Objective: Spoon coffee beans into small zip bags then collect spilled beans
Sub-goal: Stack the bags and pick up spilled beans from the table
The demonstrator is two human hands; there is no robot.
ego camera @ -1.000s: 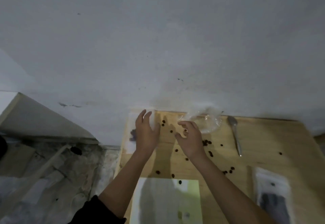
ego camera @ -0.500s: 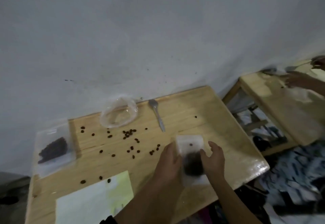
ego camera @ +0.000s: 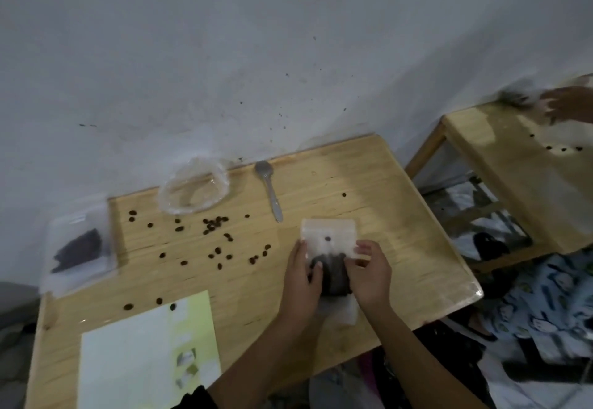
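The person is gripping the small zip bag (ego camera: pixel 327 232) at the near right of the worktop (ego camera: pixel 369 184). The left hand (ego camera: pixel 301 283) is curling its grip round the bag's left side, and the right hand (ego camera: pixel 372 277) is pinching the right edge, so both grips are closed on it. Whether the bag is lying flat or lifted a touch, I cannot tell.

It is looking light and limp: thin, slippery film with a dark lump of beans sagging in the middle and one stray bean sitting higher up. I would be taking it by the side edges just above the lump, near the mouth, so that the load is hanging down and not sliding out.

The worktop is pale, smooth wood against a scuffed grey wall. The spilled beans (ego camera: pixel 213 225) are lying scattered across its middle, where they look likely to roll. A spoon (ego camera: pixel 269 190) and a crumpled clear plastic tub (ego camera: pixel 194 189) are sitting at the back. Another filled bag (ego camera: pixel 78 248) is hanging over the left edge, and a sheet of paper (ego camera: pixel 144 351) is lying near the front. A second table (ego camera: pixel 513 168) is standing to the right with someone else's hand (ego camera: pixel 571 104) over it, blurred.
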